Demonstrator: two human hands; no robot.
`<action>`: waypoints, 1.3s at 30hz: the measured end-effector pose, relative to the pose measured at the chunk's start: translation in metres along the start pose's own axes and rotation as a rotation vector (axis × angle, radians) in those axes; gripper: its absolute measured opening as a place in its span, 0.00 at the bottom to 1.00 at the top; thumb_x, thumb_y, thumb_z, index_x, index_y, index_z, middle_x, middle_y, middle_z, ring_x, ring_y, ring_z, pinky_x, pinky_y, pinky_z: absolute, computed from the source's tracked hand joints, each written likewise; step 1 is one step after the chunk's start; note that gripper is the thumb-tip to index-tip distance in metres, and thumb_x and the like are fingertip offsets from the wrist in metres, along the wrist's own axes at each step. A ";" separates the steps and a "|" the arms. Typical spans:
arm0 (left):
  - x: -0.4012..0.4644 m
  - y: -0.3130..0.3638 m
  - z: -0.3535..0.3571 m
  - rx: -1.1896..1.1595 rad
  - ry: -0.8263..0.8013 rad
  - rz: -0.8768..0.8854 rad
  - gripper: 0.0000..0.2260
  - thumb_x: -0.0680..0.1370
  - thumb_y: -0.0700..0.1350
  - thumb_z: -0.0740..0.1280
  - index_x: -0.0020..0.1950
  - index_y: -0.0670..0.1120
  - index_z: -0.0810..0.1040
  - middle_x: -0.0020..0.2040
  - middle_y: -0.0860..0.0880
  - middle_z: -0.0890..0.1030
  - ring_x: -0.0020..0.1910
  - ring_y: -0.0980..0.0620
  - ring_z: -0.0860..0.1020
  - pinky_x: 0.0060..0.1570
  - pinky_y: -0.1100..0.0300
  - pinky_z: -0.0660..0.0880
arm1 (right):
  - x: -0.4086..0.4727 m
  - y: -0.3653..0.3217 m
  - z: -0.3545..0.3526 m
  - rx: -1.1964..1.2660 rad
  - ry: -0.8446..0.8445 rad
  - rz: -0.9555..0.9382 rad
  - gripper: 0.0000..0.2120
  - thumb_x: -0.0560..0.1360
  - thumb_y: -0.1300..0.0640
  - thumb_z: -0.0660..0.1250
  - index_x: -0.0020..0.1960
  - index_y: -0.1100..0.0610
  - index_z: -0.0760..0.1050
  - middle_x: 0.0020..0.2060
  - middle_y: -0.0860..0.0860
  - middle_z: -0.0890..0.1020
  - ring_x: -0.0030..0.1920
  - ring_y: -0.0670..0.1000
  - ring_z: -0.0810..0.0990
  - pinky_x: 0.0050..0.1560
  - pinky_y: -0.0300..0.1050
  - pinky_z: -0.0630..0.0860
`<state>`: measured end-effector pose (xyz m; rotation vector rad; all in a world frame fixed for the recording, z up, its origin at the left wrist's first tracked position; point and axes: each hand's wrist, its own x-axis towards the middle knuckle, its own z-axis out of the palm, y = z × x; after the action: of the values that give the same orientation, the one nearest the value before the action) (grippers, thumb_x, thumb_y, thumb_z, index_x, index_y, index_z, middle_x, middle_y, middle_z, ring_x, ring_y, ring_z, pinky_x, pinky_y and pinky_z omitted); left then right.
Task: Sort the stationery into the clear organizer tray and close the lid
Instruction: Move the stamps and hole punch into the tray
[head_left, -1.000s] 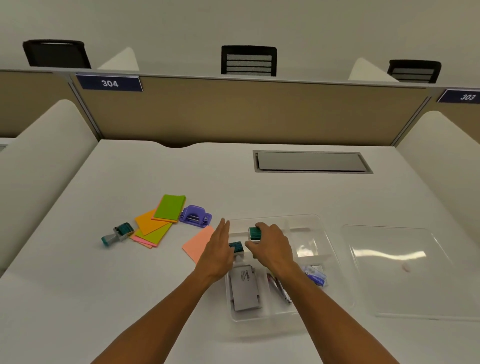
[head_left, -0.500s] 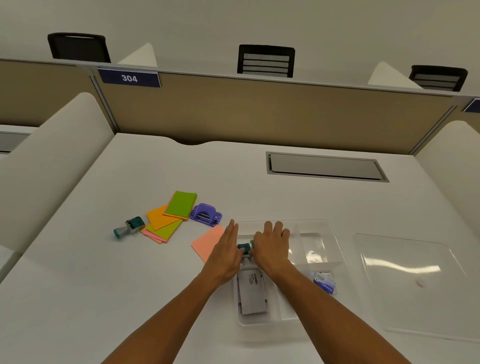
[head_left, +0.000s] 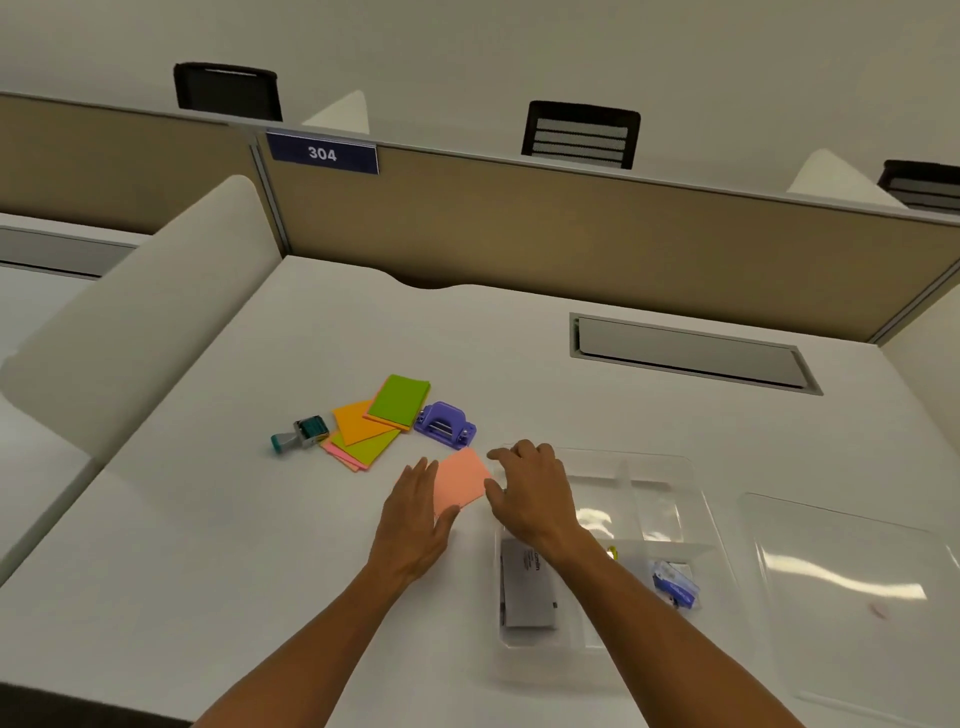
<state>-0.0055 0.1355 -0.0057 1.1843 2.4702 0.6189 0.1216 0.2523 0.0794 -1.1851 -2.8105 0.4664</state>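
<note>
The clear organizer tray (head_left: 675, 467) lies on the white desk, holding a grey box (head_left: 527, 592) and a blue item (head_left: 675, 584). Its clear lid (head_left: 852, 597) lies flat to the right. My right hand (head_left: 535, 493) hovers over the tray's left far corner, fingers spread, holding nothing. My left hand (head_left: 415, 519) rests flat on the desk, touching the near-left edge of a salmon sticky note pad (head_left: 462, 480). Farther left are a purple hole punch (head_left: 445, 424), a pile of green, orange and pink sticky notes (head_left: 371, 423) and a teal stamp (head_left: 301, 434).
A grey cable hatch (head_left: 691, 353) is set into the desk behind the tray. A tan partition (head_left: 571, 234) with a "304" sign closes the far side, and white curved dividers (head_left: 140, 312) flank the desk. Black chairs stand beyond the partition.
Both hands let go of the small teal stamps in the tray and shifted left; the left hand now lies by the salmon pad. The camera view turned to the left.
</note>
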 end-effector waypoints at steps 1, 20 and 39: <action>-0.001 -0.007 -0.005 0.014 0.015 -0.021 0.34 0.79 0.60 0.58 0.79 0.48 0.50 0.80 0.48 0.52 0.79 0.48 0.51 0.75 0.53 0.51 | 0.001 -0.005 0.001 0.003 -0.008 -0.029 0.22 0.79 0.43 0.61 0.70 0.47 0.70 0.66 0.50 0.74 0.64 0.52 0.71 0.65 0.48 0.68; 0.053 -0.138 -0.101 -0.008 0.208 -0.170 0.32 0.77 0.46 0.69 0.77 0.43 0.59 0.78 0.43 0.59 0.77 0.42 0.55 0.74 0.48 0.57 | 0.080 -0.075 0.045 -0.114 -0.132 -0.134 0.29 0.74 0.50 0.66 0.74 0.52 0.63 0.73 0.55 0.64 0.67 0.59 0.67 0.64 0.53 0.67; 0.088 -0.143 -0.111 -0.092 0.213 -0.208 0.20 0.74 0.45 0.73 0.63 0.44 0.73 0.56 0.42 0.78 0.54 0.42 0.76 0.52 0.48 0.75 | 0.135 -0.047 0.060 0.145 -0.151 0.138 0.18 0.74 0.62 0.66 0.63 0.59 0.69 0.56 0.59 0.76 0.56 0.61 0.74 0.50 0.51 0.72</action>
<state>-0.2026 0.0990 0.0056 0.8514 2.6621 0.8252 -0.0162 0.3013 0.0276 -1.3723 -2.7687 0.7858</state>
